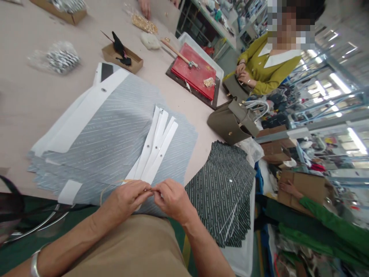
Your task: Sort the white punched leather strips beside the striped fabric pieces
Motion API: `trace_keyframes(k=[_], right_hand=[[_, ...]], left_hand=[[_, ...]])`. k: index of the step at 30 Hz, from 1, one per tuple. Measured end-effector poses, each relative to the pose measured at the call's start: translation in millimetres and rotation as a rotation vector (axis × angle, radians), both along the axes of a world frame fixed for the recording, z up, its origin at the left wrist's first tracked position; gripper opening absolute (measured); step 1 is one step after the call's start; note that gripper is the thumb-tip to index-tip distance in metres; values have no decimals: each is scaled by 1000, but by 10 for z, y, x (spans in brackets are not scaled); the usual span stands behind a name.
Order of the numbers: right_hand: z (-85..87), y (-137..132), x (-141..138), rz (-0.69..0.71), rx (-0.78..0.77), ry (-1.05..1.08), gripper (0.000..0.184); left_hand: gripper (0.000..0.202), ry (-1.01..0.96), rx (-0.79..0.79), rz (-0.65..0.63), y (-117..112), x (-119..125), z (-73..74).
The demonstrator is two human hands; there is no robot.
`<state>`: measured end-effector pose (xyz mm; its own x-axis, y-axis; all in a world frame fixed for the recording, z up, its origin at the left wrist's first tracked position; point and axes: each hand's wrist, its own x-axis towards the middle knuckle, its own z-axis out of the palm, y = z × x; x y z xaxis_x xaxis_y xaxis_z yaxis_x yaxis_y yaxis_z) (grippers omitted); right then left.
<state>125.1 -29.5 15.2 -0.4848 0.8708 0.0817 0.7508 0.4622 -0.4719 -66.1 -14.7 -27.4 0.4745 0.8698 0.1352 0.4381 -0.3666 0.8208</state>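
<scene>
My left hand (pixel 131 196) and my right hand (pixel 172 198) meet at the table's near edge, thumbs and fingertips pinched together. Between them is something small and thin that I cannot make out. A thin tan strip (pixel 106 187) curves out beside my left wrist. Just beyond my hands, several white strips (pixel 157 148) with small metal snaps lie fanned on a stack of grey-blue printed sheets (pixel 112 119). To the right of my right hand is a pile of dark striped printed sheets (pixel 221 184).
A red board (pixel 194 71) carries a hammer (pixel 180 54). Nearby stand an olive handbag (pixel 233 119), a small cardboard box (pixel 134 63) and a bag of metal parts (pixel 63 57). A person in a yellow-green top (pixel 265 65) handles another bag; a green-sleeved arm (pixel 317 211) touches a carton (pixel 302 188).
</scene>
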Motion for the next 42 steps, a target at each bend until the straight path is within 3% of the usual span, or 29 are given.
trace_keyframes(k=[3, 8, 11, 14, 19, 24, 27, 32, 36, 42], right_hand=[[-170, 115, -103, -175, -69, 198, 15], [-646, 561, -23, -780, -445, 669, 16], [-896, 830, 67, -916, -614, 841, 25], [-1021, 979, 69, -954, -658, 849, 25], [-1052, 1055, 12, -931, -718, 691, 19], [-1004, 1093, 142, -905, -640, 353, 47], [-946, 1067, 170, -921, -581, 252, 49], [-836, 936, -113, -692, -343, 59, 58], [-743, 938, -331, -669, -390, -125, 64], [-677, 1000, -208, -746, -502, 10, 70]], left_hand=[[33, -20, 3, 21, 46, -31, 27], [25, -87, -90, 22, 49, -101, 93], [27, -114, -242, 57, 55, -146, 85], [29, -113, -358, 84, 72, -194, 54], [31, -97, -443, 75, 71, -250, 9], [29, -94, -445, 73, 91, -278, -17], [30, -103, -446, 68, 102, -294, -6], [33, -126, -454, 61, 67, -301, 38], [34, -129, -462, 53, 33, -284, 65], [34, -123, -470, 51, -34, -236, 82]])
